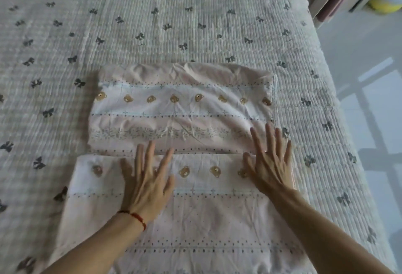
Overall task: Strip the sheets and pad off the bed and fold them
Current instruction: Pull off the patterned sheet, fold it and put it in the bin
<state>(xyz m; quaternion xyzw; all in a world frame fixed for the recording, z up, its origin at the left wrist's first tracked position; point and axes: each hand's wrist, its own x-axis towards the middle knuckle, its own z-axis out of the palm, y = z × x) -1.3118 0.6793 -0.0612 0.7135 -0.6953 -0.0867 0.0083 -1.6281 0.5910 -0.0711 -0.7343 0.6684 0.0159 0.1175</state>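
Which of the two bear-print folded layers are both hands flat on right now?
The nearer, wider layer. The left hand and right hand press flat along its top edge, fingers spread. The smaller far layer lies above, only fingertips reaching it.

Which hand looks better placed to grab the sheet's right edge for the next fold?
Probably the right hand: it lies flat at the folded sheet's right edge, while the left hand rests mid-sheet.

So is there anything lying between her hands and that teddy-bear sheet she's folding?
Nothing visible. The left hand and right hand both lie flat, fingers spread, directly on the bear-print sheet, which is folded on the bow-print pad. Nothing else rests on the sheet.
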